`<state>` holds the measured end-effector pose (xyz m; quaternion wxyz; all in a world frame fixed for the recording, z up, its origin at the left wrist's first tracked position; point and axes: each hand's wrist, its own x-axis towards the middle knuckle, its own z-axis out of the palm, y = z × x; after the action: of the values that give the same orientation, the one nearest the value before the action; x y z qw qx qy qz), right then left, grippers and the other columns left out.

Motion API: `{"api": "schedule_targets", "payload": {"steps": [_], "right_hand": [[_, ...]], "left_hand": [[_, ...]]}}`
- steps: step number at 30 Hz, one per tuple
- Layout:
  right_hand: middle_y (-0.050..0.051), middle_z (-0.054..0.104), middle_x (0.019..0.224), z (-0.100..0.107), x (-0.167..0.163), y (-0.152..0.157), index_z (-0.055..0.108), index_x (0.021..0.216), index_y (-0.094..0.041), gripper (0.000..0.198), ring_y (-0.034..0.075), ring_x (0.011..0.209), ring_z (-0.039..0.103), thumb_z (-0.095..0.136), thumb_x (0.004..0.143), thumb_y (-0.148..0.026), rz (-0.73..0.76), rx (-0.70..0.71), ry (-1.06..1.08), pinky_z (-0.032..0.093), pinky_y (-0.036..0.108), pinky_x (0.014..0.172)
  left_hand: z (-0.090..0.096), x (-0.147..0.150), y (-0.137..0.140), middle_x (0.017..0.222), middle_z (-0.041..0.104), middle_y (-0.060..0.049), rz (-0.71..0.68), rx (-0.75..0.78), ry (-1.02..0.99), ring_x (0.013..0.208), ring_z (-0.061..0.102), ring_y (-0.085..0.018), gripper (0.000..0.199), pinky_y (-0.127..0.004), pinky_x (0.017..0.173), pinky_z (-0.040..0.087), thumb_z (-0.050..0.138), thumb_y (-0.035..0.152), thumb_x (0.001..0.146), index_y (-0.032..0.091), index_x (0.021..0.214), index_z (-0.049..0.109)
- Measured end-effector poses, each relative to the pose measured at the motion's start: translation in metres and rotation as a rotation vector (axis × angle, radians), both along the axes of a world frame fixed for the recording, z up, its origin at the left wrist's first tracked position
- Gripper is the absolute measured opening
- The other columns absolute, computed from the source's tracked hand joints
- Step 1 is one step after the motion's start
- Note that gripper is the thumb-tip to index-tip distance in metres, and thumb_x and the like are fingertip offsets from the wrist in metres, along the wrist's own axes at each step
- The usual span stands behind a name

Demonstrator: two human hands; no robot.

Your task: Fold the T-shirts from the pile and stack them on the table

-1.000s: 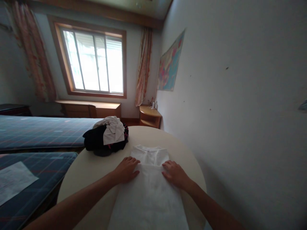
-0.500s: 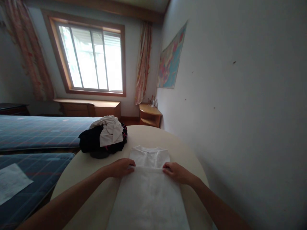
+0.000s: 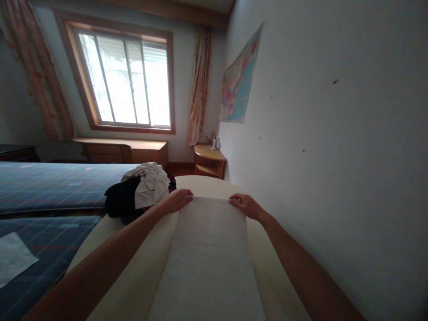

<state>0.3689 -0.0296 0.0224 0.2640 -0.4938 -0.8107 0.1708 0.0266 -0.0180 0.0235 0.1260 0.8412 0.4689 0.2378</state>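
A white shirt (image 3: pixel 212 254) lies lengthwise on the round cream table (image 3: pixel 200 182), its near end running out of the bottom of the view. My left hand (image 3: pixel 177 200) pinches the left corner of its far edge. The right corner of that same edge is pinched between the fingers of my right hand (image 3: pixel 246 205). Between my hands the edge runs nearly straight, and the cloth over it looks flat and smooth. The shirt's neckline is hidden under this layer.
A heap of black and off-white clothes (image 3: pixel 150 186) sits at the table's left, close to my left forearm. Plaid mattresses (image 3: pixel 67 189) are further left, with a white sheet (image 3: pixel 15 258) on the nearer one. A white wall (image 3: pixel 334 191) borders the right side.
Both hands have moved away from me, carrying the shirt's edge forward over its neckline, which showed before and is now covered.
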Motion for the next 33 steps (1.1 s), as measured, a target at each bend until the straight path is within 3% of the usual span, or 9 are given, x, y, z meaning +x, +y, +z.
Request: {"api": "schedule_targets", "payload": {"steps": [5,8,14,18,22,25,27,30,33], "right_hand": [[0.013,0.073,0.109,-0.051,-0.006,0.019,0.07,0.109,-0.015,0.03,0.023,0.101,0.066,0.053,0.086,-0.024,-0.047,-0.102,-0.07,0.047,0.034,0.092],[0.013,0.072,0.11,-0.066,-0.005,0.02,0.069,0.11,-0.014,0.031,0.022,0.101,0.067,0.052,0.085,-0.022,-0.052,-0.1,-0.061,0.048,0.033,0.092],[0.01,0.072,0.108,-0.062,-0.002,0.025,0.063,0.118,-0.016,0.033,0.02,0.099,0.066,0.053,0.09,-0.029,-0.096,-0.029,-0.023,0.047,0.03,0.09],[0.009,0.072,0.105,-0.066,-0.011,0.023,0.066,0.112,-0.016,0.028,0.019,0.098,0.066,0.055,0.088,-0.025,-0.137,-0.035,-0.07,0.046,0.028,0.089],[0.007,0.071,0.109,-0.069,-0.019,0.017,0.066,0.112,-0.019,0.026,0.018,0.101,0.064,0.052,0.09,-0.023,-0.183,-0.042,-0.13,0.044,0.028,0.091],[0.009,0.067,0.118,-0.063,-0.027,0.013,0.067,0.112,-0.019,0.028,0.02,0.111,0.059,0.051,0.09,-0.022,-0.247,-0.022,-0.178,0.039,0.033,0.099],[0.01,0.063,0.125,-0.06,-0.036,0.009,0.066,0.116,-0.02,0.03,0.022,0.12,0.053,0.048,0.092,-0.024,-0.271,0.019,-0.198,0.033,0.036,0.106],[0.009,0.056,0.138,-0.063,-0.056,-0.001,0.058,0.131,-0.023,0.04,0.021,0.13,0.045,0.043,0.097,-0.035,-0.17,0.063,-0.248,0.024,0.037,0.112],[0.007,0.042,0.152,-0.073,-0.071,-0.01,0.045,0.144,-0.026,0.054,0.023,0.141,0.033,0.036,0.098,-0.053,-0.04,-0.023,-0.33,0.015,0.042,0.117]], "left_hand": [[-0.063,0.012,0.012,0.099,0.072,-0.011,0.114,-0.055,0.025,0.093,0.066,-0.025,0.021,-0.035,0.088,0.048,0.055,0.022,0.084,0.017,0.098,0.068],[-0.082,0.013,0.015,0.101,0.072,-0.01,0.189,-0.055,-0.017,0.098,0.065,-0.024,0.023,-0.034,0.091,0.047,0.052,0.019,0.085,0.017,0.103,0.066],[-0.085,0.008,0.031,0.083,0.068,-0.003,0.306,-0.079,-0.108,0.077,0.065,-0.017,0.021,-0.026,0.073,0.048,0.049,0.024,0.09,0.018,0.105,0.062],[-0.093,0.009,0.034,0.076,0.065,-0.001,0.39,-0.103,-0.11,0.069,0.062,-0.015,0.022,-0.024,0.066,0.047,0.053,0.02,0.087,0.017,0.106,0.061],[-0.09,0.014,0.023,0.1,0.067,-0.008,0.429,-0.044,-0.073,0.091,0.064,-0.02,0.027,-0.031,0.084,0.048,0.051,0.017,0.087,0.015,0.112,0.06],[-0.079,0.024,0.008,0.127,0.059,-0.013,0.421,0.047,-0.044,0.118,0.055,-0.024,0.033,-0.038,0.103,0.039,0.049,0.015,0.088,0.016,0.12,0.059],[-0.074,0.034,-0.002,0.141,0.051,-0.012,0.343,0.105,-0.012,0.13,0.045,-0.025,0.037,-0.038,0.111,0.032,0.049,0.02,0.091,0.019,0.126,0.057],[-0.079,0.049,-0.014,0.154,0.037,-0.008,0.138,0.12,0.122,0.142,0.031,-0.026,0.045,-0.041,0.116,0.025,0.044,0.037,0.096,0.026,0.14,0.049],[-0.091,0.057,-0.019,0.158,0.03,-0.009,0.094,0.016,0.272,0.147,0.02,-0.032,0.054,-0.051,0.116,0.02,0.034,0.05,0.099,0.026,0.147,0.04]]}}
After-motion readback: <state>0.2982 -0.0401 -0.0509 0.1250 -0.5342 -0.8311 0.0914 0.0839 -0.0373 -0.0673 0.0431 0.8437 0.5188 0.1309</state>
